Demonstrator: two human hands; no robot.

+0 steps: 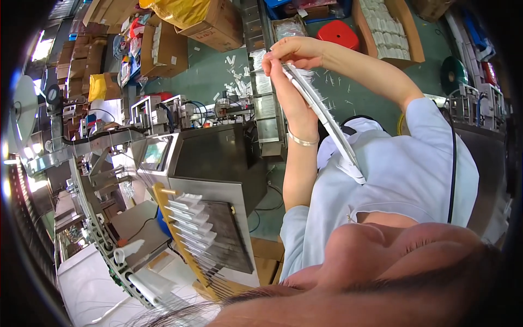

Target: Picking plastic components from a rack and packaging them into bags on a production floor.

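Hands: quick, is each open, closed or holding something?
Left hand: partly curled against the white strip; exact grip hidden.
Right hand: fingers curled near the strip's upper end; grip cannot be told.

On the side of a cardboard box [222, 28], brownish lettering [205, 34], too blurred to read. On a neighbouring carton [173, 44], a small white label [173, 60], likewise illegible. On the machine's screen [156, 153], nothing readable.

Pale blue shirt [403, 158], silver bracelet [302, 142]
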